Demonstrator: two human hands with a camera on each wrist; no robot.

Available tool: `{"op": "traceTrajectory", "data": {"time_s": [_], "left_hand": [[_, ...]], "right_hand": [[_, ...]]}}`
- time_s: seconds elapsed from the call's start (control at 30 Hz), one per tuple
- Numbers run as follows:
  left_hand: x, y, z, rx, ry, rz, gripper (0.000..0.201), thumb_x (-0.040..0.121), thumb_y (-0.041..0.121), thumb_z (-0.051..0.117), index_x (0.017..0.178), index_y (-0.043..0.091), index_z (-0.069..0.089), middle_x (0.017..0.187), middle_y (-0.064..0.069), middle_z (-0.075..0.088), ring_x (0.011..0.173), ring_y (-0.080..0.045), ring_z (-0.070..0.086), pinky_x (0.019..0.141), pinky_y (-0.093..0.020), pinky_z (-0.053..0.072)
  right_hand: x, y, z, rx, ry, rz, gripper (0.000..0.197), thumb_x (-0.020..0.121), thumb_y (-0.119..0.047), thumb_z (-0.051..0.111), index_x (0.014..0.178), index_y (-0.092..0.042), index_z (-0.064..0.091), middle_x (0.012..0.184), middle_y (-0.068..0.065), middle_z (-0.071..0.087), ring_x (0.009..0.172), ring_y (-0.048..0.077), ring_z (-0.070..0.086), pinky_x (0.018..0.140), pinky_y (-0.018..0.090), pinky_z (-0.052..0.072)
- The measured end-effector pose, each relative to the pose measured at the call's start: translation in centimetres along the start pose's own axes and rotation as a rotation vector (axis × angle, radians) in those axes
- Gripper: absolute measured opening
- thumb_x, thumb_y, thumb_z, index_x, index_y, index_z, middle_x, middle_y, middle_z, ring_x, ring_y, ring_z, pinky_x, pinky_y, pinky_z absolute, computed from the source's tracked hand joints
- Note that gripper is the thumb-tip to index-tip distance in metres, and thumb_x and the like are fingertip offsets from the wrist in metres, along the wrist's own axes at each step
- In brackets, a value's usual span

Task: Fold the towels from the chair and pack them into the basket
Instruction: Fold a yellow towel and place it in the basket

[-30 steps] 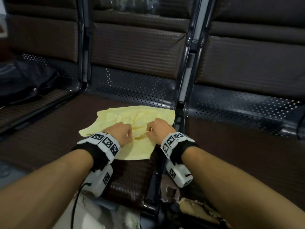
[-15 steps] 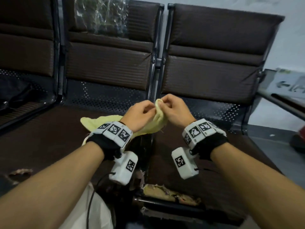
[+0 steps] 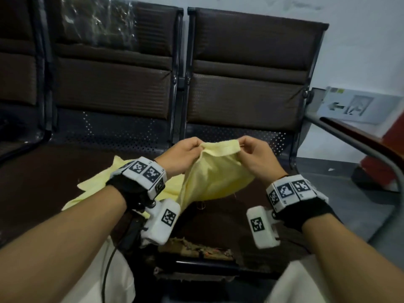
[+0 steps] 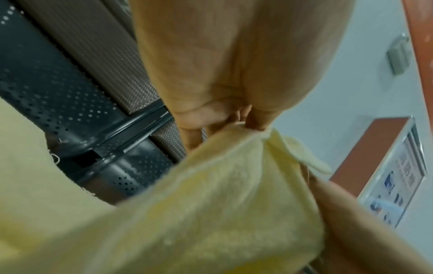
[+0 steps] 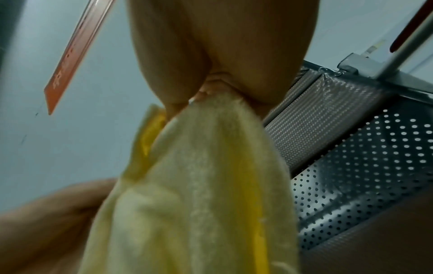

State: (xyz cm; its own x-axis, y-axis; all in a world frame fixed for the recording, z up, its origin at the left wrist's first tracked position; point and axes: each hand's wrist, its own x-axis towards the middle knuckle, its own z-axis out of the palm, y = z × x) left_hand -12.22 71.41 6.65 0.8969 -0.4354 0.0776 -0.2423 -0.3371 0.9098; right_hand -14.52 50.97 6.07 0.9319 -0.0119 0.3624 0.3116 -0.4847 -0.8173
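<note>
Towel (image 3: 209,176), yellow, hangs lifted over the front of the chair seat (image 3: 229,217), its top edge stretched between both hands while its tail trails down to the left onto the neighbouring seat. The left hand (image 3: 182,155) pinches one end of that edge with fingers and thumb closed tight on the cloth; the right hand (image 3: 254,153) pinches the other end the same way. To fold it well, I judge the hands should draw apart until the edge is taut, shake the tail free, then lay it flat and bring corners together evenly. A loose thread hangs from the hem and could snag on the torn seat front. Beyond stand the brown backrests (image 3: 247,68), one wrapped in plastic (image 3: 98,22); a metal armrest (image 3: 360,147) sits right. No basket shows.
</note>
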Motion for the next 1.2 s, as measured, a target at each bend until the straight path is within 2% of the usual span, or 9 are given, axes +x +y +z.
{"op": "traceTrajectory", "data": {"time_s": [0.17, 0.27, 0.43, 0.6, 0.7, 0.83, 0.9, 1.07, 1.2], "left_hand": [[0.9, 0.8, 0.0, -0.171, 0.147, -0.002, 0.025, 0.095, 0.013, 0.039, 0.080, 0.016, 0.058, 0.082, -0.002, 0.057, 0.082, -0.017, 0.053, 0.074, -0.032, 0.042], [1.3, 0.5, -0.6, -0.233, 0.132, -0.041, 0.024, 0.092, 0.040, 0.051, 0.085, 0.019, 0.062, 0.092, 0.001, 0.065, 0.092, -0.017, 0.060, 0.086, -0.033, 0.046], [1.7, -0.5, -0.3, 0.120, -0.097, -0.051, 0.068, 0.060, 0.076, 0.057, 0.107, 0.028, 0.061, 0.105, 0.007, 0.067, 0.097, -0.010, 0.064, 0.091, -0.033, 0.050], [1.3, -0.7, 0.6, 0.083, -0.230, 0.008, 0.045, 0.070, 0.056, 0.071, 0.106, 0.030, 0.064, 0.097, 0.009, 0.071, 0.091, -0.005, 0.067, 0.079, -0.022, 0.053], [0.7, -0.2, 0.3, 0.003, -0.143, 0.034, 0.024, 0.076, 0.045, 0.063, 0.090, 0.026, 0.069, 0.086, 0.004, 0.072, 0.082, -0.010, 0.068, 0.072, -0.023, 0.053], [-0.1, 0.8, -0.5, -0.300, -0.048, 0.047, 0.030, 0.091, 0.029, 0.052, 0.106, 0.006, 0.064, 0.096, -0.011, 0.070, 0.085, -0.020, 0.068, 0.074, -0.028, 0.057], [-0.3, 1.4, -0.9, -0.420, 0.012, 0.072, 0.033, 0.094, 0.029, 0.048, 0.110, 0.003, 0.060, 0.098, -0.013, 0.069, 0.085, -0.019, 0.068, 0.076, -0.029, 0.057], [-1.2, 2.7, -2.8, -0.632, 0.234, 0.108, 0.028, 0.097, 0.029, 0.042, 0.107, 0.006, 0.055, 0.099, -0.012, 0.065, 0.092, -0.022, 0.065, 0.086, -0.036, 0.054], [-2.0, 2.5, -4.7, -0.735, 0.364, 0.131, 0.033, 0.099, 0.028, 0.039, 0.115, 0.002, 0.053, 0.106, -0.014, 0.062, 0.103, -0.026, 0.061, 0.096, -0.040, 0.050]], "right_hand": [[-0.8, 1.1, -0.4, -0.090, -0.416, 0.082, 0.015, 0.079, -0.032, 0.072, 0.086, -0.020, 0.071, 0.082, -0.008, 0.073, 0.077, 0.004, 0.067, 0.069, 0.023, 0.052], [-0.4, 2.1, -0.7, -0.163, -0.420, 0.125, 0.019, 0.087, -0.023, 0.067, 0.088, -0.004, 0.071, 0.083, 0.012, 0.071, 0.076, 0.013, 0.063, 0.075, 0.035, 0.051], [-0.4, 0.9, -0.9, -0.036, -0.353, 0.034, 0.012, 0.090, -0.016, 0.061, 0.087, -0.024, 0.069, 0.076, -0.016, 0.070, 0.072, -0.007, 0.063, 0.066, 0.010, 0.046], [-0.2, -0.4, 0.4, -0.012, -0.279, -0.053, 0.014, 0.085, -0.007, 0.067, 0.075, -0.018, 0.065, 0.068, -0.010, 0.063, 0.060, -0.007, 0.056, 0.057, 0.011, 0.043], [-0.4, -0.7, 0.8, 0.027, -0.195, -0.039, 0.009, 0.080, -0.016, 0.074, 0.080, -0.015, 0.064, 0.073, -0.007, 0.063, 0.063, -0.007, 0.058, 0.058, 0.011, 0.043], [-0.5, -0.5, 0.2, 0.066, -0.209, 0.012, 0.028, 0.070, -0.022, 0.082, 0.092, -0.016, 0.067, 0.084, -0.005, 0.070, 0.077, 0.001, 0.066, 0.067, 0.017, 0.052], [-0.4, 0.2, 0.5, -0.083, -0.280, 0.010, 0.024, 0.071, -0.017, 0.082, 0.092, -0.020, 0.070, 0.089, -0.005, 0.072, 0.084, 0.005, 0.067, 0.076, 0.023, 0.054], [-0.2, 2.7, 2.6, -0.576, -0.396, 0.109, 0.018, 0.084, -0.012, 0.057, 0.078, -0.026, 0.068, 0.080, -0.005, 0.069, 0.078, 0.007, 0.062, 0.068, 0.024, 0.043], [0.6, 3.9, 1.7, -0.219, -0.242, 0.398, 0.026, 0.093, -0.008, 0.048, 0.071, -0.018, 0.059, 0.099, 0.001, 0.071, 0.106, 0.019, 0.061, 0.099, 0.038, 0.045]]}}
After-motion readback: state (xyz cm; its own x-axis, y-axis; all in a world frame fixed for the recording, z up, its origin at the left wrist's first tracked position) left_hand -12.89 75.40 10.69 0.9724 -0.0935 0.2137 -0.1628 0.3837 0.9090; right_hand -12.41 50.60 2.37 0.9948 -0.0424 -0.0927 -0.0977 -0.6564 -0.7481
